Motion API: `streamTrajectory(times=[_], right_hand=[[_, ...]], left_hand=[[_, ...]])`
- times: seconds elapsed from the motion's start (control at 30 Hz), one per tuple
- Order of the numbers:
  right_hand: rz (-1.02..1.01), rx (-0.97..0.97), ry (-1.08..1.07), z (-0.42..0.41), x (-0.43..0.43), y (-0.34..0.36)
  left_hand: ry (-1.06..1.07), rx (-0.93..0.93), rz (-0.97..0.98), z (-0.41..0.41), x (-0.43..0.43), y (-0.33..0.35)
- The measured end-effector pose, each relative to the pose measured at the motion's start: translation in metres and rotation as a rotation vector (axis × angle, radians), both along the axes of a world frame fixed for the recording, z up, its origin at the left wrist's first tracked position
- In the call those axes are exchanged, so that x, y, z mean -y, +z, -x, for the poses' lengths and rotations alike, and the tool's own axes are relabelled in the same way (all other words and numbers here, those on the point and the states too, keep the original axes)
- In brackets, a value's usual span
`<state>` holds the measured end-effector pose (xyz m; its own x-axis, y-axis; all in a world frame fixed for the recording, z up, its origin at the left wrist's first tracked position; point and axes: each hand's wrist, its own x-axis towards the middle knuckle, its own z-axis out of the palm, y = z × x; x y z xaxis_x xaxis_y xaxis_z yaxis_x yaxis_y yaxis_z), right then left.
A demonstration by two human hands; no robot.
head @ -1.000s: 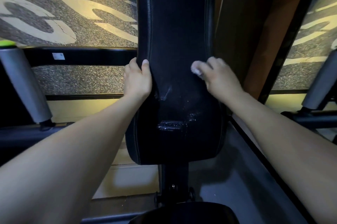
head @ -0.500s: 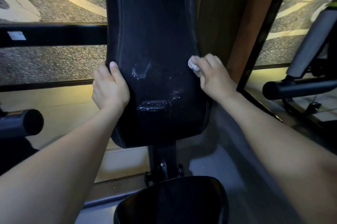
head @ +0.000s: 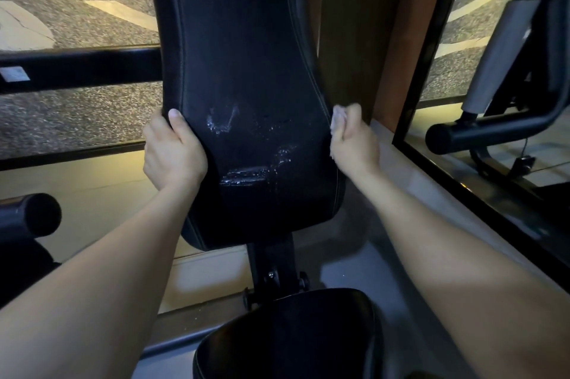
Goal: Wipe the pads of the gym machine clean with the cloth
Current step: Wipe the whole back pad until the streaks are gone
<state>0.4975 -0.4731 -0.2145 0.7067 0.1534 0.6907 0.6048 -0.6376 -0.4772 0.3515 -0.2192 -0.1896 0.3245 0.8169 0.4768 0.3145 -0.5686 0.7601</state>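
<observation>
A tall black back pad (head: 246, 70) stands upright in the middle, with scuffed, cracked patches low on its face. Below it is the black seat pad (head: 287, 335). My left hand (head: 174, 153) grips the back pad's left edge, thumb on the front. My right hand (head: 354, 141) is closed around a small white cloth (head: 337, 118) and presses it against the pad's right edge. Most of the cloth is hidden in my fist.
A black frame bar (head: 80, 70) runs behind the pad on the left, with a round bar end (head: 34, 215) lower left. A wooden column (head: 364, 23) stands right behind the pad. A grey-and-black machine arm (head: 493, 119) is at right beyond a black-framed partition.
My right hand has slid with the cloth from the pad's front face to its right edge. The view has shifted down and right; my left hand keeps its grip.
</observation>
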Motion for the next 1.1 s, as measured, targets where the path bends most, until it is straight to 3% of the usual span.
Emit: streamTrajectory(times=[0.1, 0.2, 0.47, 0.57, 0.7, 0.8, 0.9, 1.0, 1.1], right_hand=[[0.079, 0.101, 0.146, -0.02, -0.012, 0.042], [0.054, 0.07, 0.191, -0.032, -0.012, 0.046], [-0.237, -0.27, 0.024, 0.05, 0.019, -0.088], [-0.329, -0.43, 0.009, 0.066, 0.014, -0.106], [-0.218, -0.128, -0.069, 0.042, 0.005, -0.062], [-0.101, -0.012, -0.079, 0.034, -0.001, -0.036], [0.098, 0.14, -0.145, 0.054, -0.002, -0.063], [0.298, 0.262, -0.03, 0.072, 0.009, -0.095], [0.296, 0.306, -0.062, 0.057, 0.004, -0.062]], left_hand=[[0.001, -0.004, -0.004, 0.002, 0.001, -0.001], [-0.006, 0.007, -0.013, 0.003, 0.001, 0.002], [0.024, -0.001, 0.003, 0.0, 0.003, -0.001], [0.017, 0.0, 0.01, 0.0, 0.004, -0.001], [0.006, -0.005, 0.015, 0.001, 0.002, 0.0], [-0.007, 0.001, 0.009, 0.002, 0.001, 0.0], [-0.01, 0.003, 0.015, 0.002, 0.0, -0.002], [-0.012, 0.003, 0.012, 0.001, 0.0, -0.002], [-0.003, 0.006, 0.011, -0.001, -0.001, 0.0]])
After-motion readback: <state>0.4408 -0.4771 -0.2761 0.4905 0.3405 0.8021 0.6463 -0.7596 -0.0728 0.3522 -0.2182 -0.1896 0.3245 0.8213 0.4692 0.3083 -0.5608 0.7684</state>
